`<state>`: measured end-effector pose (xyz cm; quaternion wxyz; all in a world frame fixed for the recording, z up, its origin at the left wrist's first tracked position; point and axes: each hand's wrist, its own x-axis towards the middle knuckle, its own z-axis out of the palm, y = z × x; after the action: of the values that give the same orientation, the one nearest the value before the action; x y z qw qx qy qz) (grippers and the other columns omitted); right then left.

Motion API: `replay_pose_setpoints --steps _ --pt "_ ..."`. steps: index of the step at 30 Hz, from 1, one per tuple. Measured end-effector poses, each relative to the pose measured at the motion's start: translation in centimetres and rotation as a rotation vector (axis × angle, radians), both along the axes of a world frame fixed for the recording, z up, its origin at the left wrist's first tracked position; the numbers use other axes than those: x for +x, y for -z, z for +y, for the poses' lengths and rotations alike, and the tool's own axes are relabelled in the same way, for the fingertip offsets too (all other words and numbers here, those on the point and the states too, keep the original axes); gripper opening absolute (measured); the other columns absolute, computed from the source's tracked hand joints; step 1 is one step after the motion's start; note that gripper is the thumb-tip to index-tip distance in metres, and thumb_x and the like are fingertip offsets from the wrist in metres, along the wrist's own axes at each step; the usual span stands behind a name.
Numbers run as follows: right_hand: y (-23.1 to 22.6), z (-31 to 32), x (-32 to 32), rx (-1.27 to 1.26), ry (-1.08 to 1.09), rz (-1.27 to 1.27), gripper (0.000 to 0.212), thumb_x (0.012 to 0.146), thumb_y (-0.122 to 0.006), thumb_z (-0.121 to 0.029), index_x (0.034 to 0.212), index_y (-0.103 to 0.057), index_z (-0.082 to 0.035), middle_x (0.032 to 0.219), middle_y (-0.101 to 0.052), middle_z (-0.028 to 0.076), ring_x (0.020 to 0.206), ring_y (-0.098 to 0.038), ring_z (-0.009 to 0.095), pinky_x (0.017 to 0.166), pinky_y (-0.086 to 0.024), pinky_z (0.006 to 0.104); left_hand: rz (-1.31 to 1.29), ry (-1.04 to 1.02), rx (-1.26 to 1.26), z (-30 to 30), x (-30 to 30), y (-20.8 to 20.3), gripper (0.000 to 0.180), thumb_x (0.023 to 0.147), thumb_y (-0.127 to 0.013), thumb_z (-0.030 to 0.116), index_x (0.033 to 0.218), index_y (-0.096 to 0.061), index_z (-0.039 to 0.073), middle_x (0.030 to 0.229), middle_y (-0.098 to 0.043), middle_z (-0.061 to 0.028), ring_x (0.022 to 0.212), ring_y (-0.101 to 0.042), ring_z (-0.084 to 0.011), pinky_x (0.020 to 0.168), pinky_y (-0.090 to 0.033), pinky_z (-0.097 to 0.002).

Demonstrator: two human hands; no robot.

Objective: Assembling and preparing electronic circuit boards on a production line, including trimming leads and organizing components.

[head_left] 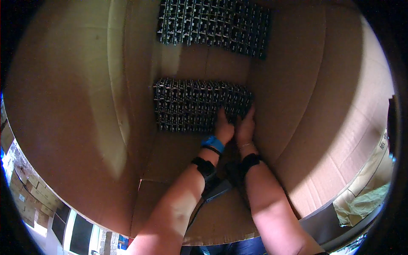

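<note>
Inside a deep cardboard box, a near row of dark panels [185, 104] stands packed on edge, dotted with small pale parts like circuit boards. My left hand [224, 128] is at the front of this row's right end, fingers closed against the dark panels. Close beside it, my right hand [245, 128] grips the row's right corner, next to the box wall. The fingertips of both hands are partly hidden among the dark panels, so how many they hold cannot be told. A blue band and a black strap circle my left wrist; another black strap is on my right forearm.
A second row of similar panels [212, 25] stands at the far end, with cardboard floor between the rows. Tall walls of the cardboard box [76, 106] rise on both sides. A dark device with a cable [216, 190] hangs between my forearms. Crumpled wrapping [363, 204] lies outside, right.
</note>
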<state>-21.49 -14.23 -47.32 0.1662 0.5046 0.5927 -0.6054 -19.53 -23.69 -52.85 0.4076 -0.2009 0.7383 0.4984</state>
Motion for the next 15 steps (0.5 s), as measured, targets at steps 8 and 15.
replay_pose_setpoints --steps 8,15 --pt "4.8 -0.1 2.8 0.549 -0.466 -0.157 0.072 0.078 -0.052 -0.003 0.137 -0.013 -0.013 0.102 -0.058 0.026 0.093 -0.058 0.040 0.078 -0.046 0.0463 -0.182 0.118 0.042 0.2 -0.9 -0.6 0.072 0.076 -0.050 0.005 0.139 -0.015 0.008 0.135 -0.033 -0.0236 0.122 -0.034 -0.0426 0.102 -0.028 -0.0433" --pt "3.1 -1.2 1.5 0.628 -0.511 -0.316 0.071 0.072 -0.059 -0.006 0.133 -0.021 -0.012 0.103 -0.059 0.023 0.093 -0.057 0.041 0.078 -0.046 0.0466 -0.057 0.002 0.143 -1.0 0.2 0.9 0.072 0.075 -0.050 0.005 0.139 -0.018 0.013 0.135 -0.034 -0.0222 0.121 -0.035 -0.0422 0.102 -0.029 -0.0440"
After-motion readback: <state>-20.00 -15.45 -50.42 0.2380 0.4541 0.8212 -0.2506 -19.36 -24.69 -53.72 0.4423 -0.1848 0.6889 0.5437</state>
